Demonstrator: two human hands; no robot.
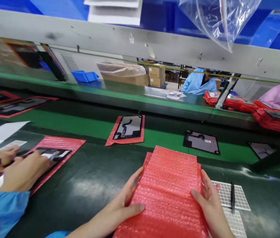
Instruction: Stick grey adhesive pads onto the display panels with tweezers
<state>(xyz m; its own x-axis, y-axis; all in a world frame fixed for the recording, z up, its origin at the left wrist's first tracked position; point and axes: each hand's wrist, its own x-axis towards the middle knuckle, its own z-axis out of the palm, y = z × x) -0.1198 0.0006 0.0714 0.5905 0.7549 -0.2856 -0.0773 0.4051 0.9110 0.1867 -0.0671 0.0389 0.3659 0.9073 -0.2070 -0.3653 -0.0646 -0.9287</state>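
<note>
Stack of red bubble wrap (169, 191) fills the lower centre of the frame, held above a dark green worktop (87, 185). Its left edge is gripped by the left hand (125, 205), thumb across the top face; the right hand (210, 201) grips the right edge, thumb likewise on top. At lower right, black tweezers (232, 197) lie across a white gridded sheet (241, 198). At left, a blue-sleeved co-worker's hands (28, 170) work over a dark panel on a red wrapper (62, 141). Beyond, on a bright green strip (164, 132), one panel (132, 127) rests on red wrap near mid-frame, and a bare panel (201, 142) lies right of it. Farther off, at upper right, people in blue (196, 84) and pink (277, 96) clothing sit near red piles (276, 122).
</note>
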